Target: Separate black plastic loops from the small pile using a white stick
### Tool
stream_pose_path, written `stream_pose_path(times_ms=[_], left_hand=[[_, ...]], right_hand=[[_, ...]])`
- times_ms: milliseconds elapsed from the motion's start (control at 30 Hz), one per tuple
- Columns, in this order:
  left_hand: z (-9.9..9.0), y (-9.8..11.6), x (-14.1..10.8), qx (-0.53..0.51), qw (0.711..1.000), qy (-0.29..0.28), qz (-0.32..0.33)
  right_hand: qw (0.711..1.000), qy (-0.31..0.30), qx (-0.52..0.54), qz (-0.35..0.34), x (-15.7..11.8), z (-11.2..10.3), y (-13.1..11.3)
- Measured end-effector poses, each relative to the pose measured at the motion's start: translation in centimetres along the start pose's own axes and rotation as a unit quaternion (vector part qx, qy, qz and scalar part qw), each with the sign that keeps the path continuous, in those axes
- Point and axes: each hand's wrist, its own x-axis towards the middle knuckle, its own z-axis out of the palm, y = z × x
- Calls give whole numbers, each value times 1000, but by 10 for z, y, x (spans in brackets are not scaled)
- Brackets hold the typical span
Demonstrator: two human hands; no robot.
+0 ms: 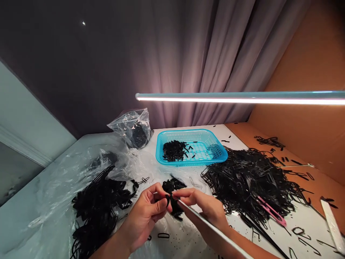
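Note:
Near the table's front, my left hand (152,207) pinches a small black piece (167,200) between thumb and fingers. My right hand (203,208) is closed around a thin pale rod (212,227), whose upper end lies close to that piece; the fingertips of both hands nearly meet. Behind and beneath them lies a small heap of black pieces (172,183). To the right spreads a big tangled pile of black loops (248,176), and to the left another black pile (99,205) rests on clear plastic.
A blue basket (192,162) with small black pieces stands behind the hands. A clear bag (138,131) is at back left. A pink tool (271,211) lies on the right pile. A lit tube lamp (237,98) hangs across the upper right; a white strip (332,226) lies far right.

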Motion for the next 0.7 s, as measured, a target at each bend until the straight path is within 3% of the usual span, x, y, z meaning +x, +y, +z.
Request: stream_pose_path(times_ms=[167,700], left_hand=[[0,0,1,-12,1000,-3,12],[1,-3,2,14,999,-4,31]], right_hand=[[995,-17,-3,-98,2,2,1],[977,-19,-107,-182,2,10,2]])
